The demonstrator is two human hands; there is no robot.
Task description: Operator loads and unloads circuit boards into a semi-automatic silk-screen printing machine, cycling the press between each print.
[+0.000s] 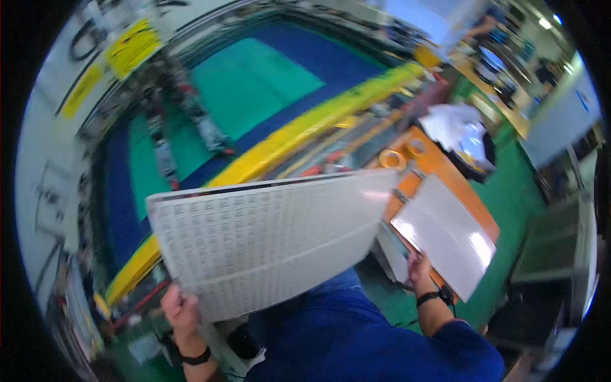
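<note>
My left hand (181,307) is closed on the lower left corner of a large white panel (273,242). Rows of small rectangular marks cover the panel's face, and it is tilted up in front of my body. Its right end reaches toward an orange table (468,197). On that table lies a glossy white panel (445,235), and my right hand (420,270) has its fingers curled at the near left edge of it. Beside the right hand a pale grey-white piece (391,254) hangs below the patterned panel. Motion blurs both hands somewhat.
Two tape rolls (391,159) sit on the orange table. Past it stands a dark container with white and clear plastic (464,137). A yellow beam (305,134) edges a green-and-blue bed (254,83) with machine arms (203,127). Another person (487,25) is at the far right.
</note>
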